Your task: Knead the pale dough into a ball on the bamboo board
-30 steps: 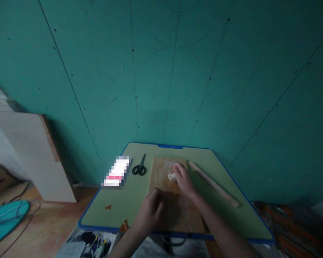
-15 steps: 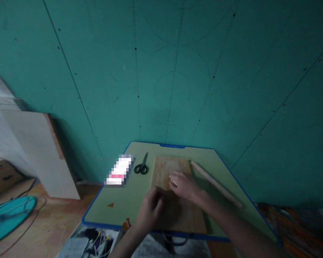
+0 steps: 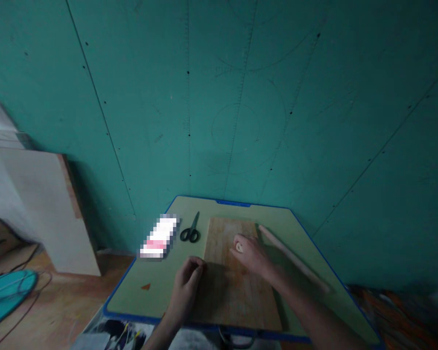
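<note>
A wooden board (image 3: 233,287) lies on a small green table with a blue rim (image 3: 160,282). My right hand (image 3: 253,253) rests flat on the board's far half, and a pale lump of dough (image 3: 239,247) shows between its fingers. The fingers of my left hand (image 3: 187,281) are curled over the board's left edge. A long wooden rolling pin (image 3: 295,260) lies just right of the board, close to my right hand.
Black scissors (image 3: 191,230) and a blurred white and pink packet (image 3: 158,238) lie on the table's left side. A teal wall stands right behind the table. A white panel (image 3: 40,204) leans at left; cables and a teal disc (image 3: 5,296) lie on the floor.
My right hand drew nearer with the dough under it, then eased back. My left hand slid left from the board's surface to its left edge.
</note>
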Tool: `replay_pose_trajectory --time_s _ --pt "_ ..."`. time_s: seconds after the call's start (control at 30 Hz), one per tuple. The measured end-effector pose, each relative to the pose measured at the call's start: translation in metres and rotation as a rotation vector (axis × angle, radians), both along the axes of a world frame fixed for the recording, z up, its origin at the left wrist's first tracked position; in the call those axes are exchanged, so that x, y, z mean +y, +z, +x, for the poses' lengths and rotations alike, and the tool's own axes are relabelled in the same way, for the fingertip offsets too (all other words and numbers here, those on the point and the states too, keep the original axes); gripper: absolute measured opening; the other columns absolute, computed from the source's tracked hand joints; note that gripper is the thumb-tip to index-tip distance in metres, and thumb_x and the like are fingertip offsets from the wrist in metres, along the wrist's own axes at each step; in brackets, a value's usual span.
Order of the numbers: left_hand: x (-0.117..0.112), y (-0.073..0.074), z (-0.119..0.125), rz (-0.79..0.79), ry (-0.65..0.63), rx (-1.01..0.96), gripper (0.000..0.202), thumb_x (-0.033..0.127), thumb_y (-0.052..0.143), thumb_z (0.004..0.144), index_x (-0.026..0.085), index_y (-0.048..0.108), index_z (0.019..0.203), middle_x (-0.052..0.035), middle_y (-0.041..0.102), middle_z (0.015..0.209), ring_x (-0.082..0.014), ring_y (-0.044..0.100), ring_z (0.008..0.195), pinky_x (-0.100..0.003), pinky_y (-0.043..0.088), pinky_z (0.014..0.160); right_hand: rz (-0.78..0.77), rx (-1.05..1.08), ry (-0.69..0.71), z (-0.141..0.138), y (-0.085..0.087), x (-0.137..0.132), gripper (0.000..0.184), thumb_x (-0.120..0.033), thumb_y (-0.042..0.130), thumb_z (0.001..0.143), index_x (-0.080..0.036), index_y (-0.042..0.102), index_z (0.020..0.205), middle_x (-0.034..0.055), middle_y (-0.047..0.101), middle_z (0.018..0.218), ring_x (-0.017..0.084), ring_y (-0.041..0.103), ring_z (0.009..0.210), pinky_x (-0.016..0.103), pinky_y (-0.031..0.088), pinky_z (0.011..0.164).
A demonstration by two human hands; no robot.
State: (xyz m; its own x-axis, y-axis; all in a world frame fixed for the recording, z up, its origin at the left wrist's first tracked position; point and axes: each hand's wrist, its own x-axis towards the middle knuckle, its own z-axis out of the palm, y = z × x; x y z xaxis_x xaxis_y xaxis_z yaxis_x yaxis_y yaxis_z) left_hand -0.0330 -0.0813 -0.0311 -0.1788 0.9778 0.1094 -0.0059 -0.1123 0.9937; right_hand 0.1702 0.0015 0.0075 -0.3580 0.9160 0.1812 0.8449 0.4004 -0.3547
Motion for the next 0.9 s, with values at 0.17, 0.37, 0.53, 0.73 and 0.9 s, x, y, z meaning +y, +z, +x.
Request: replay_pose_trajectory --time_s 0.17,0.37,0.53,0.73,0.9 --pt "0.001 0.003 -0.002 -0.044 -0.001 -0.007 0.024 0.043 0.061 0.072 0.019 0.059 0.071 -0.0021 0.059 0.070 -0.0205 0.055 0.072 -0.029 0.043 0.068 -0.132 0.402 0.035 0.001 -0.009 0.009 0.013 -0.032 0.063 0.082 -0.020 0.061 0.076 0.0005 0.065 0.074 0.016 0.059 0.072 0.025 0.038 0.063" --pt "-0.001 0.005 -0.002 -0.056 -0.004 -0.002 0.023 0.042 0.059 0.072 0.019 0.059 0.071 -0.0019 0.060 0.070 -0.0201 0.055 0.072 -0.029 0.043 0.069 -0.292 0.670 -0.075 0.000 -0.017 0.020 0.048 -0.062 0.049 0.081 -0.021 0.053 0.057 -0.0003 0.055 0.055 0.015 0.053 0.056 0.026 0.037 0.054" --pt "-0.001 0.010 -0.001 -0.063 -0.004 -0.003 0.022 0.041 0.059 0.070 0.019 0.058 0.071 -0.0018 0.060 0.069 -0.0196 0.055 0.071 -0.028 0.043 0.068 -0.317 0.732 -0.035 -0.014 -0.016 0.009 0.048 -0.062 0.056 0.074 -0.020 0.054 0.051 0.0025 0.061 0.054 0.015 0.055 0.053 0.026 0.039 0.054" --pt "-0.002 0.013 0.000 -0.065 0.023 0.007 0.020 0.039 0.058 0.070 0.019 0.059 0.071 -0.0011 0.060 0.068 -0.0181 0.054 0.068 -0.027 0.043 0.066 -0.179 0.586 -0.055 -0.031 -0.016 0.000 0.050 -0.049 0.044 0.082 -0.022 0.046 0.040 -0.0002 0.044 0.038 0.013 0.046 0.040 0.027 0.031 0.048" --pt "-0.003 0.011 0.001 -0.060 0.013 -0.019 0.018 0.037 0.058 0.073 0.019 0.058 0.072 -0.0013 0.060 0.068 -0.0181 0.055 0.069 -0.027 0.043 0.066 -0.166 0.671 -0.101 -0.029 -0.022 0.004 0.046 -0.041 0.037 0.082 -0.025 0.042 0.039 0.0022 0.048 0.040 0.015 0.050 0.044 0.028 0.039 0.050"
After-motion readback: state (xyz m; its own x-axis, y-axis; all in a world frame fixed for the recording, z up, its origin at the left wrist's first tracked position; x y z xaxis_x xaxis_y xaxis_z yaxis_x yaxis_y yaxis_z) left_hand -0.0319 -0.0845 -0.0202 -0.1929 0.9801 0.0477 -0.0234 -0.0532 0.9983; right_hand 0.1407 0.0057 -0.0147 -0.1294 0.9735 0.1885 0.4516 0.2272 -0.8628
